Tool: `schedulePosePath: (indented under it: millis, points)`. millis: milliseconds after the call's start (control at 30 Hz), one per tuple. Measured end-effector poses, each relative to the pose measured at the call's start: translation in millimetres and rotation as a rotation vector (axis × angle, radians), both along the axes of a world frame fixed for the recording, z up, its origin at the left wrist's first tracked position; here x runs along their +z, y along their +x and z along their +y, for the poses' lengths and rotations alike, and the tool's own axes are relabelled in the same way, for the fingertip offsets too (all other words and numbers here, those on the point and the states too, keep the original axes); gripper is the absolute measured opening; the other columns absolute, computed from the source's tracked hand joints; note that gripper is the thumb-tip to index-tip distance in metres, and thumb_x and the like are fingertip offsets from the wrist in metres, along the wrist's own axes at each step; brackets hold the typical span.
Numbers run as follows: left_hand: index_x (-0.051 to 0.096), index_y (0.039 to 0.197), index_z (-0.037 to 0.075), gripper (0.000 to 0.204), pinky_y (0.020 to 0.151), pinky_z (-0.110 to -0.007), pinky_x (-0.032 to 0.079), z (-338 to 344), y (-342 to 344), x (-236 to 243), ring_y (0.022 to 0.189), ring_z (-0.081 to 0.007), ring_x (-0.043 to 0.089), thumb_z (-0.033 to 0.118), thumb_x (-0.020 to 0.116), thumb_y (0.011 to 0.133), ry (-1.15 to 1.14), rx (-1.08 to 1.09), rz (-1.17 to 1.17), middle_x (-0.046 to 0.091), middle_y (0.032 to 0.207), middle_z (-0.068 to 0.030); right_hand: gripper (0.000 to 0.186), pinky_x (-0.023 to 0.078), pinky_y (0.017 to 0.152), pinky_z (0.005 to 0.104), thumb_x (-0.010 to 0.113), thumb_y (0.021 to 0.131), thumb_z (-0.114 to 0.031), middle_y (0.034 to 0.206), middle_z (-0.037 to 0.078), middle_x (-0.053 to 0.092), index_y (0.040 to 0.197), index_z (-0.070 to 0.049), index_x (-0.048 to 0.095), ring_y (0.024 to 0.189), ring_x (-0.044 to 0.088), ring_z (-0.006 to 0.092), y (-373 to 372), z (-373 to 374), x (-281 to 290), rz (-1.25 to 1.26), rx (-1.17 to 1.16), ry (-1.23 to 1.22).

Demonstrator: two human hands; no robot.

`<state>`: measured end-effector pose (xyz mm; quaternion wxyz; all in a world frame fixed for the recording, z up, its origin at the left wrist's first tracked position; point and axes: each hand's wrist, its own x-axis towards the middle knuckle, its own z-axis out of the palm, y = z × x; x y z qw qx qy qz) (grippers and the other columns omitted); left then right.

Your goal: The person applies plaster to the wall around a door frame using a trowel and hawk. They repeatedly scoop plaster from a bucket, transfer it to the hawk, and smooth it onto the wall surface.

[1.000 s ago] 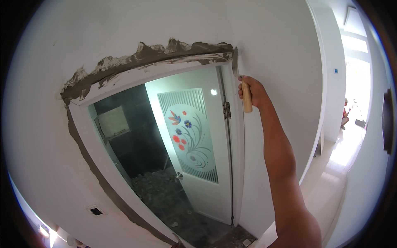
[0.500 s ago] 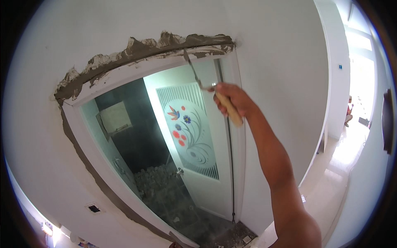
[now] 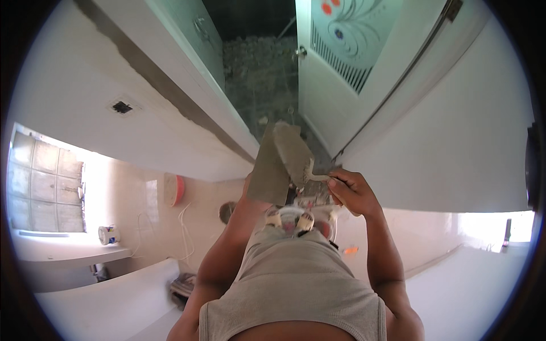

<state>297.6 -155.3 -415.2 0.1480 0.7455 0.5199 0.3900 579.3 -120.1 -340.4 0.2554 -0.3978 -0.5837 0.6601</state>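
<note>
My right hand is closed round the handle of a pointing trowel, in front of my waist. Its mortar-smeared blade lies over a flat grey-brown plasterer's hawk and overlaps the board's right part. On the left, my left hand holds the hawk up from below; the board hides most of its fingers. A strip of grey mortar runs down the wall along the left side of the door frame.
A white door with a decorated glass panel stands open ahead. Rubble lies on the dark floor beyond. At left are a wall box hole, a red-rimmed basin, a white cable and a ledge holding a white tub.
My view has tipped down from the lintel to my body. The right hand has come down with the trowel from the door's top edge to the hawk, which is now in full view.
</note>
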Motion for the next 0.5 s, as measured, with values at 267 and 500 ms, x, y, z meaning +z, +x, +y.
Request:
schedulePosePath:
  millis: [267, 500]
  points:
    - [0.059, 0.127, 0.010, 0.034, 0.078, -0.035, 0.057, -1.3, -60.5, -97.0, 0.101, -0.0231, 0.064, 0.025, 0.057, 0.097, -0.925, -0.246, -1.923, 0.066, 0.117, -0.0101, 0.024, 0.042, 0.049, 0.0283, 0.057, 0.098, -0.025, 0.066, 0.002, 0.055, 0.098, -0.002, 0.064, 0.053, 0.051, 0.0094, 50.7, -34.3, -61.4, -0.476, 0.010, -0.292]
    - [0.055, 0.131, 0.001, 0.037, 0.089, -0.036, 0.054, -22.2, -74.8, -134.3, 0.106, -0.0210, 0.063, 0.022, 0.050, 0.101, -1.114, -0.049, -1.874, 0.064, 0.118, -0.0117, 0.029, 0.053, 0.058, 0.0387, 0.053, 0.093, -0.026, 0.071, 0.010, 0.059, 0.107, -0.001, 0.059, 0.063, 0.065, 0.0210, 120.3, -212.1, -251.0, -1.116, -0.213, -0.288]
